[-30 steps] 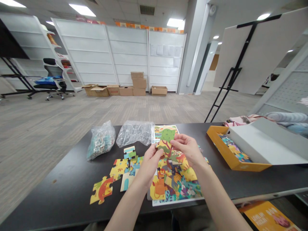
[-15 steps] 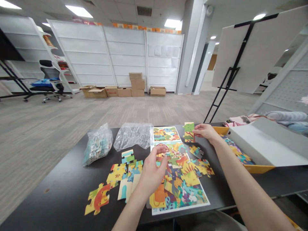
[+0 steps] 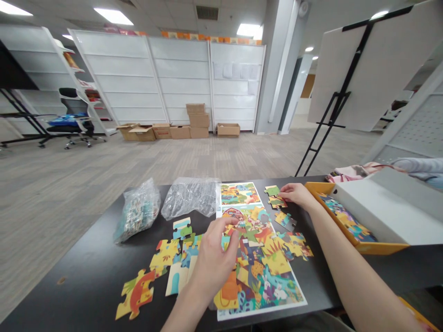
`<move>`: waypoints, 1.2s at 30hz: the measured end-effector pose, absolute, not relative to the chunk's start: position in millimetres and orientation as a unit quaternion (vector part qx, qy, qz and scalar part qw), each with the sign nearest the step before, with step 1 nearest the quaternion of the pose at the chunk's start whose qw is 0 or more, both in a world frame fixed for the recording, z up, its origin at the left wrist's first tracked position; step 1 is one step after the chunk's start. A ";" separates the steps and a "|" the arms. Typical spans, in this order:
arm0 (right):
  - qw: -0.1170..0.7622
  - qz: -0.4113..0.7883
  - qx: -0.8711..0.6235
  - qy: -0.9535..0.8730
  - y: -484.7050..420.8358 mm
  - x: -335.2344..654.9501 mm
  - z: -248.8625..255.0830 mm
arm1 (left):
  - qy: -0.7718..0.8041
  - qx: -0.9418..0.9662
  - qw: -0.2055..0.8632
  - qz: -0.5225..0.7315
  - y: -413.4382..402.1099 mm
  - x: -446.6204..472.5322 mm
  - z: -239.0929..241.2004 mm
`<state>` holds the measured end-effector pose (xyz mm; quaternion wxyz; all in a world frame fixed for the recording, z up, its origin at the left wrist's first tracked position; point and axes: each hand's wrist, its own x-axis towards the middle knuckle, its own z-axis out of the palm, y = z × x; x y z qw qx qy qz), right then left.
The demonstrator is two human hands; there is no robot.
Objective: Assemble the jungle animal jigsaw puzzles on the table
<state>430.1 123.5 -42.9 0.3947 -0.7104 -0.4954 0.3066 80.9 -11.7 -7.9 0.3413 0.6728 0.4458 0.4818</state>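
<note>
My right hand (image 3: 296,194) is at the far side of the black table, its fingertips closed on the right edge of two joined puzzle pieces (image 3: 275,197) with green and yellow printing. The pair appears to lie flat on the tabletop. Over the printed picture sheet (image 3: 261,304) hovers my left hand (image 3: 218,244), thumb and fingers curved apart with nothing between them. Loose puzzle pieces (image 3: 275,260) are scattered on the sheet. Just right of it lie a small piece (image 3: 285,220) and a joined yellow cluster (image 3: 300,245). More pieces (image 3: 168,252) are left of my left hand, partly hidden by it.
A red and yellow joined piece (image 3: 136,295) lies at the front left. Behind are a clear bag of pieces (image 3: 138,214) and a crumpled plastic bag (image 3: 190,198). An opened yellow box (image 3: 380,248) holding pieces stands right, its white inside showing. Folded cloths (image 3: 356,171) lie beyond it.
The joined pair in my right hand has gone from upright to flat on the table. My left hand has shifted slightly down and left, and the view has tilted a little.
</note>
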 end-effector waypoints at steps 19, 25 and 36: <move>0.205 0.099 -0.648 -0.726 112.7 416.6 -30.2 | 0.412 0.753 0.250 0.448 -16.6 71.1 -3.9; 0.249 0.091 -0.652 -0.710 116.2 415.7 -38.4 | 0.413 0.765 0.243 0.430 -16.0 74.1 -7.7; 0.255 0.076 -0.617 -0.740 118.4 422.6 -44.1 | 0.399 0.774 0.232 0.434 -15.9 74.9 -9.1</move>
